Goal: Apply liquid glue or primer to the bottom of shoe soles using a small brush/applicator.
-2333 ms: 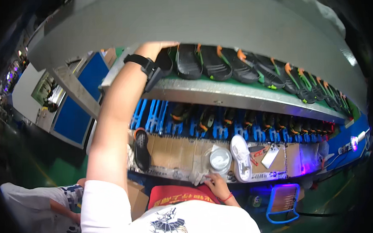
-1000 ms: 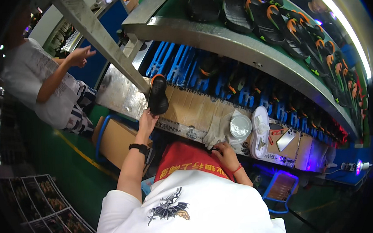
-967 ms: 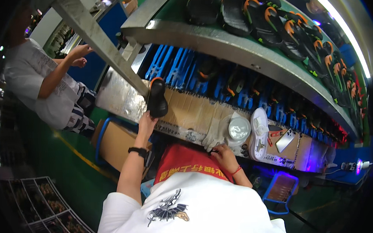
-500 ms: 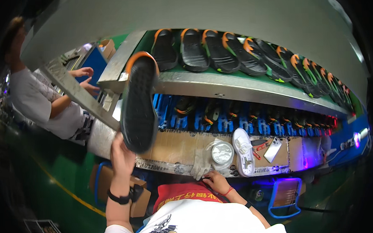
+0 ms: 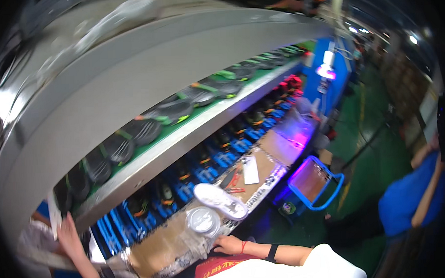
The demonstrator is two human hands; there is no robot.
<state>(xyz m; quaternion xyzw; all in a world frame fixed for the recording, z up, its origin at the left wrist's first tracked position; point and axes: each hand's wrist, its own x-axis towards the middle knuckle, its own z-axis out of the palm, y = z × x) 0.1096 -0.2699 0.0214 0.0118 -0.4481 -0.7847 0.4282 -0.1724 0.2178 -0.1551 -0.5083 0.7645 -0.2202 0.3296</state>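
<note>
My left hand (image 5: 72, 239) reaches up at the far left, fingers stretched out and blurred. Its fingertips are by the lower end of a black shoe sole (image 5: 62, 196) at the near end of the green belt (image 5: 98, 188); I see no clear grip. My right hand (image 5: 230, 244) rests at the table's front edge with its fingers curled. What it holds, if anything, is hidden. Beside it lie a pale glove (image 5: 200, 245) and a round container with a whitish top (image 5: 203, 220). A white shoe (image 5: 220, 200) lies just beyond.
Black soles (image 5: 118, 147) with orange and green trim line the belt under a grey hood (image 5: 155, 67). Below stand blue holders (image 5: 185, 193). Red-handled pliers (image 5: 234, 178) and a white phone (image 5: 250, 169) lie on the table. A blue-framed stool (image 5: 316, 182) and a person in blue (image 5: 409, 198) are at right.
My view has swung to the right. The sole that my left hand held up in front of the belt is no longer raised there; that hand is now at the belt's near end.
</note>
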